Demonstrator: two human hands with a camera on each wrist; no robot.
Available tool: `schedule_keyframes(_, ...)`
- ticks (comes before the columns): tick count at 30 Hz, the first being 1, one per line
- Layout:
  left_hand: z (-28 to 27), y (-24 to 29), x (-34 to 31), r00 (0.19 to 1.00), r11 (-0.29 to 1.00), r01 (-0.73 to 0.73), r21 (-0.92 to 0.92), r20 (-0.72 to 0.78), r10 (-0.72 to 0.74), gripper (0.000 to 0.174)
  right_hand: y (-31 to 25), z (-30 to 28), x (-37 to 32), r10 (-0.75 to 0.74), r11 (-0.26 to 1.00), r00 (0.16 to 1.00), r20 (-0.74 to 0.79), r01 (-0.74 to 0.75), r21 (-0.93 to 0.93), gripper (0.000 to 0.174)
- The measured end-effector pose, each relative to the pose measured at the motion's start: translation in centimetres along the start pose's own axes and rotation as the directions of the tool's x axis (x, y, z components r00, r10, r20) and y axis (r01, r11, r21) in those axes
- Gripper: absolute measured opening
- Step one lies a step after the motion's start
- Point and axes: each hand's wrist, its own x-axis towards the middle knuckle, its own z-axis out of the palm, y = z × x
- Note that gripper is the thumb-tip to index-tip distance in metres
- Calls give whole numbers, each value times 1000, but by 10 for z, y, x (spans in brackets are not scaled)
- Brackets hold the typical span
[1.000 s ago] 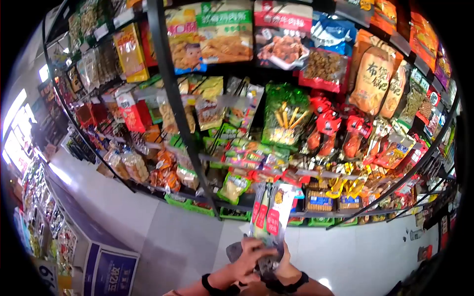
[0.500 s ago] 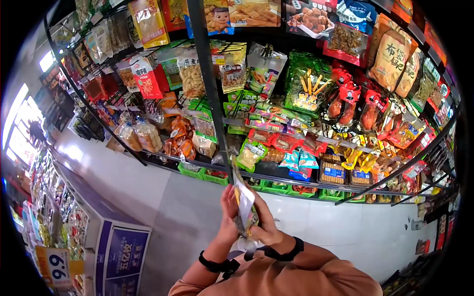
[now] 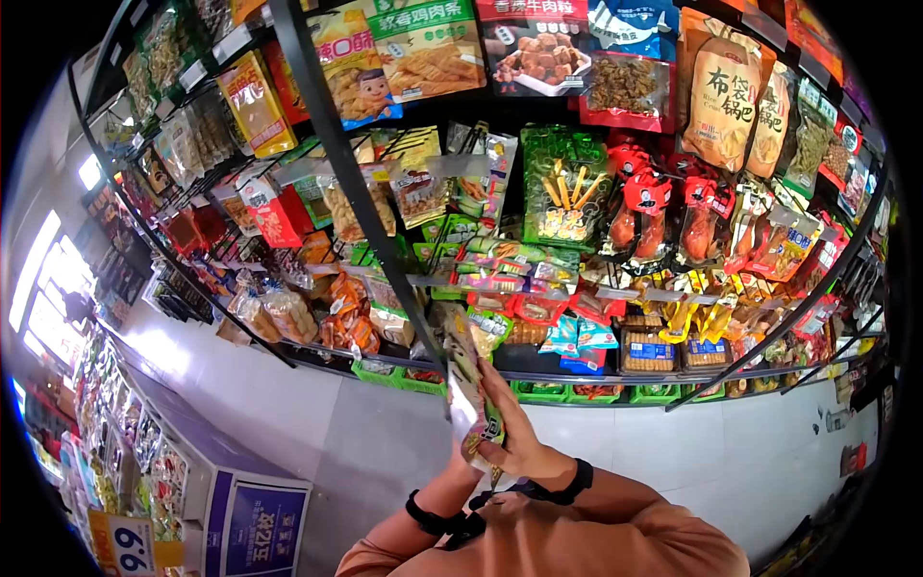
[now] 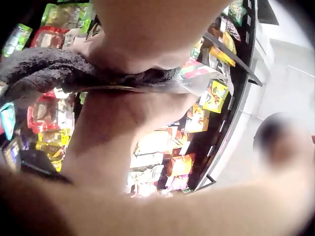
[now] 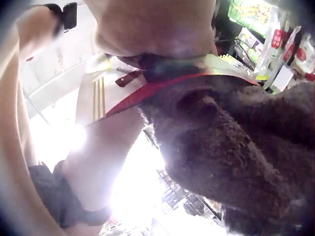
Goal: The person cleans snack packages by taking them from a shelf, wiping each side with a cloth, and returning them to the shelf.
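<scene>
A flat snack packet (image 3: 468, 409) is held upright in front of the body, turned nearly edge-on in the head view. My right hand (image 3: 520, 433) grips its right side, the fingers along the back and the thumb on the near face. My left hand (image 3: 453, 486) holds it low on the left, its fingers mostly hidden behind the packet. In the right wrist view the packet's white and red edge (image 5: 133, 93) passes between both hands. A dark grey fuzzy thing (image 5: 221, 152) is pressed up against the packet; its kind I cannot tell.
Ahead stands a black-framed shelf (image 3: 370, 207) hung with many snack bags, its slanted post close to the packet. Green baskets (image 3: 543, 391) line its bottom. At left is a display stand with a purple sign (image 3: 258, 527) and a price card (image 3: 130, 546).
One second ago the packet's printed front faced me. It has turned edge-on and moved left, and the left hand has slipped lower behind it. The head view has also shifted.
</scene>
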Motion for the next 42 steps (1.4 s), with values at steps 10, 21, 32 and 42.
schedule_keyframes(10, -16, -81, 68, 885, 414, 405, -816, 236, -400, 52, 18, -57, 27, -109, 978, 990, 92, 123, -168, 76)
schedule_keyframes(21, 80, 17, 94, 931, 937, -94, 335, 364, -37, 43, 49, -127, 48, 305, 914, 923, -237, -214, 344, 63)
schedule_keyframes(32, 96, 30, 123, 779, 639, -532, 555, 617, 113, 46, 48, -125, 31, 471, 519, 882, -30, -249, 818, 70)
schedule_keyframes(42, 51, 46, 132, 879, 978, 180, -107, 463, -111, 52, 49, -83, 65, 97, 995, 968, -232, -100, -2, 75)
